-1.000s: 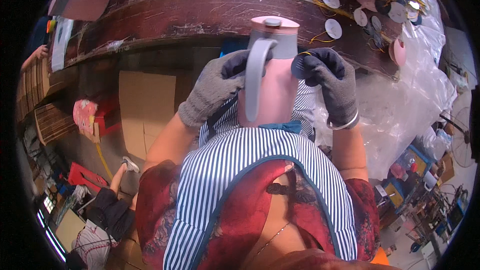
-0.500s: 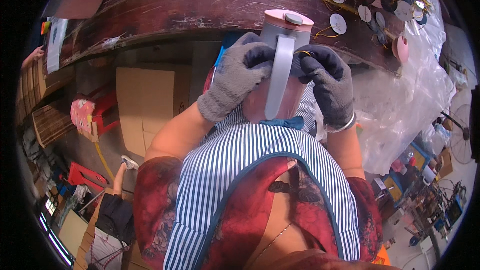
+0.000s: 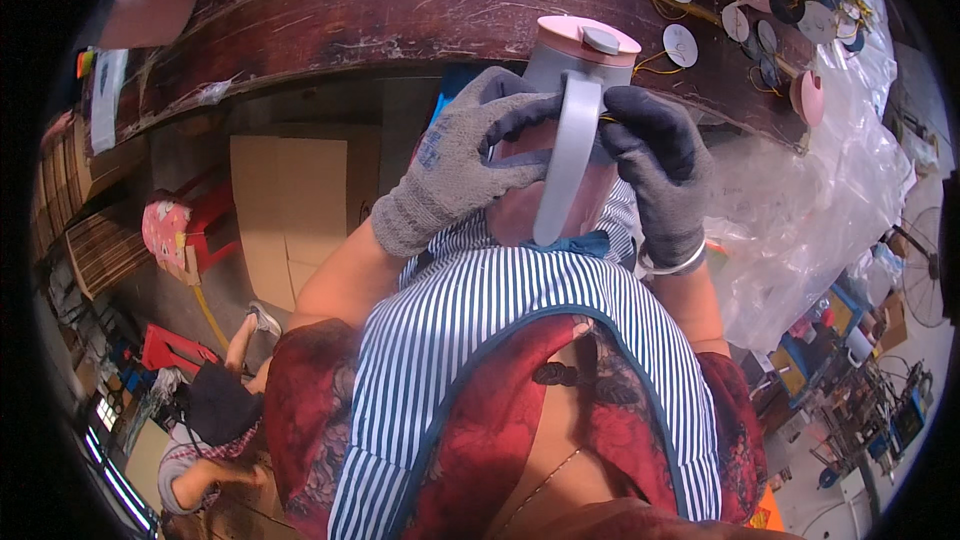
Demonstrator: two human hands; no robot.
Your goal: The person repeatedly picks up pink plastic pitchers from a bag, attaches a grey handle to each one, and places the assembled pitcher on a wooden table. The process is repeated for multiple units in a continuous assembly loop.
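I hold a pink kettle-like jug (image 3: 580,50) with a grey handle (image 3: 565,155) upright in front of my chest, just under the edge of the dark wooden workbench (image 3: 350,10). My left hand (image 3: 460,165), in a grey knit glove, wraps the jug's left side with its fingers by the handle. On the right side my right hand (image 3: 655,165), in a darker grey glove, clasps the body next to the handle. The lower part of the jug is hidden behind both gloves.
Several round discs with wires (image 3: 740,0) lie on the bench at upper right, beside a pink lid (image 3: 808,95). Clear plastic sheeting (image 3: 820,210) hangs at the right. Cardboard (image 3: 290,200) and a red stool (image 3: 205,230) stand below left. Another person (image 3: 215,420) crouches at lower left.
The jug has been turned in my hands, so its handle moved from the left side to face me. Both gloves shifted up around it.
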